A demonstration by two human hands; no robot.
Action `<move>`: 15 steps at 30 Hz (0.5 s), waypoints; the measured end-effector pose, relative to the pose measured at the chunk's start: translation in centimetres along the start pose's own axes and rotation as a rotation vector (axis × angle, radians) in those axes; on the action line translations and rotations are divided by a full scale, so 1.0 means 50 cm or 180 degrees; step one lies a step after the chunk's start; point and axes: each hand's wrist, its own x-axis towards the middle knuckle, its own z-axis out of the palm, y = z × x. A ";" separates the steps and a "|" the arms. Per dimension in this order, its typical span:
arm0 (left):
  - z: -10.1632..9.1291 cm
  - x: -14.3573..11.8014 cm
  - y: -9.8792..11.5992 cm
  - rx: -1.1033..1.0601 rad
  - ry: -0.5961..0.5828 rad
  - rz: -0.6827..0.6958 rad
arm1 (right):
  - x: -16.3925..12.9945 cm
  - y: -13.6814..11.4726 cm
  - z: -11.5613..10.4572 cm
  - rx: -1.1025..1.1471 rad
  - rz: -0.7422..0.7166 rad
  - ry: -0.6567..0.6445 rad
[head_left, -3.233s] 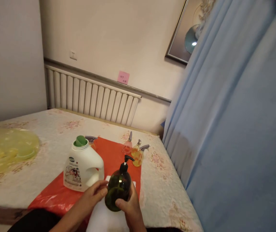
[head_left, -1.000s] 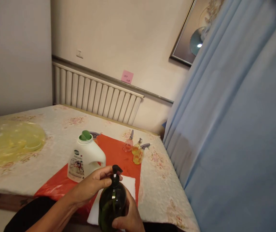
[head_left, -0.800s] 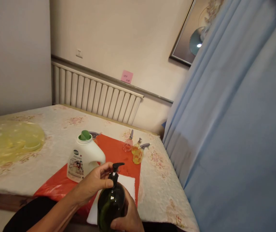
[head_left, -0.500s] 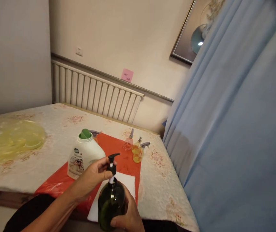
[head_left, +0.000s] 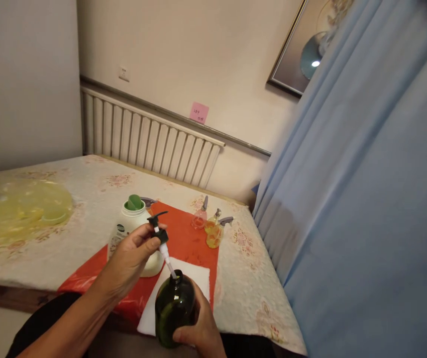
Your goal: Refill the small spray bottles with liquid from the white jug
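My left hand (head_left: 134,253) pinches the black collar of a pump dispenser head (head_left: 158,229), held tilted above a dark green bottle (head_left: 175,308). The pump's white tube runs down into the bottle's open neck. Around the bottle's right side and front, my right hand (head_left: 202,323) is closed, keeping it nearly upright. A white cloth (head_left: 194,272) lies under and behind the bottle. Partly hidden behind my left hand stands a large white jug (head_left: 126,223) with a green cap (head_left: 134,202) sitting in its mouth.
A red plastic sheet (head_left: 183,233) covers part of the floral bedspread (head_left: 243,268). Small spray bottles, one pink (head_left: 199,219) and others yellow (head_left: 213,236), stand on its far right. A yellow transparent sheet (head_left: 19,209) lies left. A blue curtain (head_left: 366,199) hangs at right.
My left hand has lifted the pump head up and left, tilting it and drawing more of the white tube out of the bottle. My right hand still holds the bottle.
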 end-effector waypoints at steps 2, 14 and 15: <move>-0.005 0.002 0.006 -0.0103 0.0122 0.0093 | 0.000 0.004 -0.002 -0.0005 -0.0025 0.0008; -0.042 0.001 -0.018 -0.0064 0.0449 -0.0009 | 0.000 0.012 -0.007 -0.0017 -0.0026 0.0031; -0.044 0.001 -0.021 -0.0057 0.0451 -0.0059 | 0.001 0.013 -0.008 -0.0011 -0.0027 0.0039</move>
